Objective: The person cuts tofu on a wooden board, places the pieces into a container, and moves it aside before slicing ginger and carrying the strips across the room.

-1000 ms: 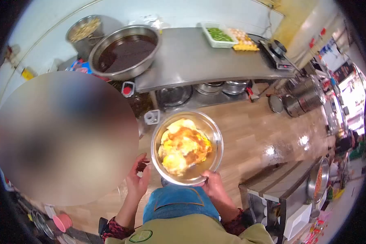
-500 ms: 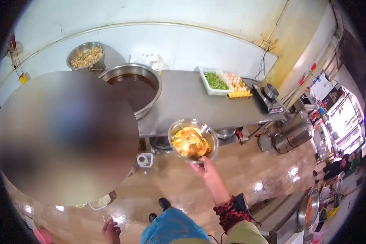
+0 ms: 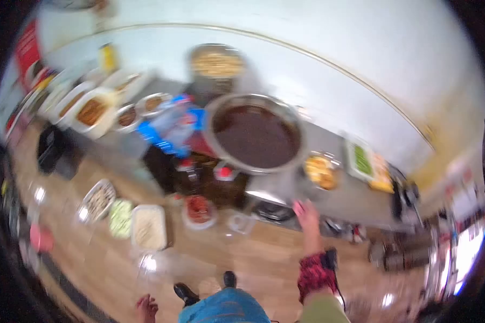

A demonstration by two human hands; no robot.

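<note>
A metal bowl of yellow-orange food, perhaps fried egg (image 3: pixel 320 170), stands on the steel counter (image 3: pixel 275 189), right of a large steel basin of dark brown liquid (image 3: pixel 257 134). My right hand (image 3: pixel 306 213) is just off the counter's front edge, near the bowl but apart from it. Its fingers reach forward with nothing in them, though blur softens them. Low at the bottom left, my left hand (image 3: pixel 147 308) hangs over the floor, holding nothing, its fingers loosely bent and apart.
A white basket of chopped greens (image 3: pixel 360 159) and a yellow egg tray (image 3: pixel 381 177) stand at the counter's right. Behind the basin is a pot of pale pieces (image 3: pixel 216 63). Food tubs (image 3: pixel 94 110) line the left; more, including a white tub (image 3: pixel 149 228), sit low in front.
The bowl, held in my right hand before, now stands on the counter, let go. My view has swung left, bringing the tubs at left into sight.
</note>
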